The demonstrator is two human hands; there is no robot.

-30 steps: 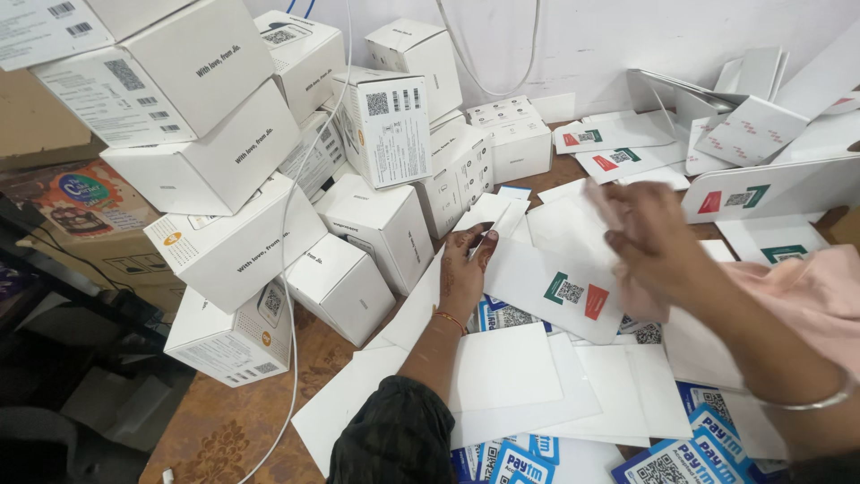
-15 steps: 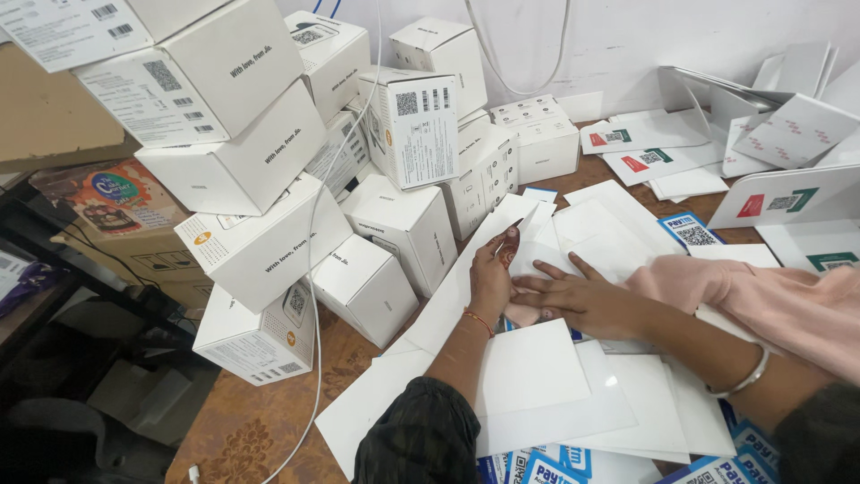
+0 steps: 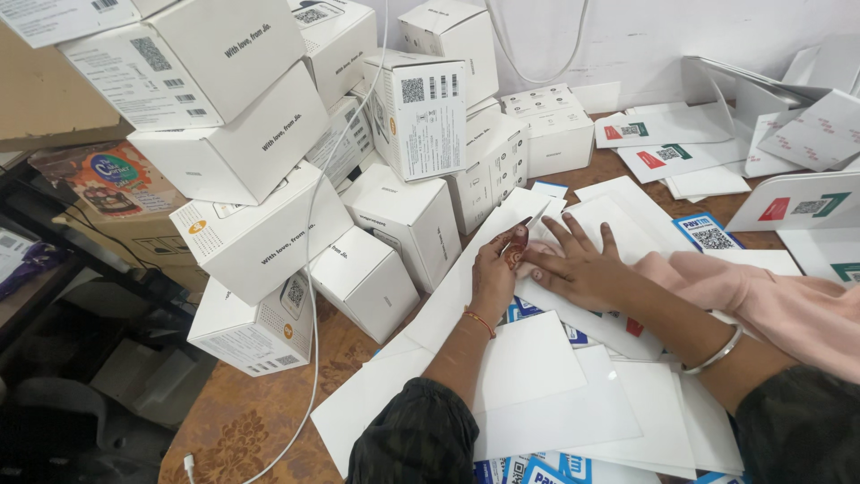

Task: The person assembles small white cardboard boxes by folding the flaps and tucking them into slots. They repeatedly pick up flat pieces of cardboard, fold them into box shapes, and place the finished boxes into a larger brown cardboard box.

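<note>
The brown patterned table (image 3: 242, 421) is buried under loose white cards, with white cartons (image 3: 260, 237) piled at its left against a pale wall (image 3: 645, 36). Both hands press on one white card (image 3: 573, 220) mid-table: the left hand (image 3: 495, 273) curled at its edge, the right hand (image 3: 587, 264) flat, fingers spread, gripping nothing.

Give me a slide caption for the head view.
Both hands, left hand and right hand, press flat on white card sheets beside stacked white boxes.

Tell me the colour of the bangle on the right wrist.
Silver bangle, seen in the head view.
</note>
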